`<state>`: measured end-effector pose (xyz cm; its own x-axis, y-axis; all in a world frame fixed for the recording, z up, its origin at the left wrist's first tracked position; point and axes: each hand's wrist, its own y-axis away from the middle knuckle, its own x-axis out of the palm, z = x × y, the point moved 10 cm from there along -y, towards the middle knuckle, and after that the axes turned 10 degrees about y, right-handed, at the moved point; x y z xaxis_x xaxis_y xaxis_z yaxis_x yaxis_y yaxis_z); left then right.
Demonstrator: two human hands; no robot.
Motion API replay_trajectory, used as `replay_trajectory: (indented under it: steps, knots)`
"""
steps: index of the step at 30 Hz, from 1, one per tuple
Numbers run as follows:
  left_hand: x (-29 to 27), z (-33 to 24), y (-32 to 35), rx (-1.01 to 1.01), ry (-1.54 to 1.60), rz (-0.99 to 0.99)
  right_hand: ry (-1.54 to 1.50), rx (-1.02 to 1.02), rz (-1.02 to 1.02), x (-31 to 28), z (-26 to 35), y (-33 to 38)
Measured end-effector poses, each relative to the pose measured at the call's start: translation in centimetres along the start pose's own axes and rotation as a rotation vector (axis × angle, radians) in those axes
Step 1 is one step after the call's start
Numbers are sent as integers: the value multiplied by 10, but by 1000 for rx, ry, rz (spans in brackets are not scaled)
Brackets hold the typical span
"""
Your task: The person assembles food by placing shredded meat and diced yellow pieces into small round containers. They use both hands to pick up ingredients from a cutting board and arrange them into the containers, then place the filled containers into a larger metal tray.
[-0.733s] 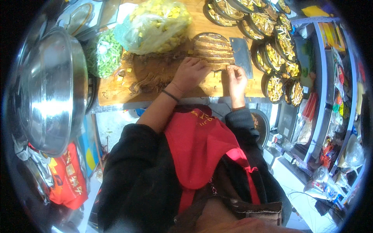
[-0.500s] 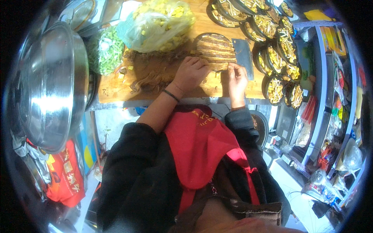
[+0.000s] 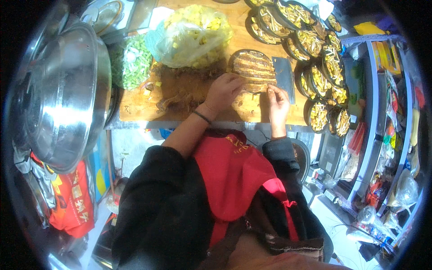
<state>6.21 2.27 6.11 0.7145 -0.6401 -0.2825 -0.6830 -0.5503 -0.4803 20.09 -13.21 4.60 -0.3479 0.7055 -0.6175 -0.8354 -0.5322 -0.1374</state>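
Wooden board (image 3: 148,105), scored round patty (image 3: 253,67).
Left hand (image 3: 224,90) is pressing curled on it; right hand (image 3: 277,100) is gripping the steel cleaver (image 3: 284,76), dishes (image 3: 320,81) crowding beside.

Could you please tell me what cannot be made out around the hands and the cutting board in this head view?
- Left hand: its fingertips lie on the flat browned food; the hand hides what is beneath it.
- Right hand: at the cleaver; the grip is too small to tell.
- Cleaver: its handle cannot be made out.
- Bag of yellow pieces: covers the cutting board behind it.
- Small dishes: contents blurred.
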Motion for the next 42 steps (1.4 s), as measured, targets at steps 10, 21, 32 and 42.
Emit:
replay_trajectory:
  steps: [10, 21, 32, 42]
  knots:
    - [-8, 16, -2, -113, 119, -92, -77, 96, -75, 0, -39, -11]
    - [-19, 58, 23, -416, 284, -218, -394, 219, -25, 8, -49, -13]
    - [-6, 65, 17, -520, 352, -248, -400, 255, -42, 12, -56, -13]
    - [-8, 36, 5, -304, 29, -129, -337, 190, -59, 8, -58, -18]
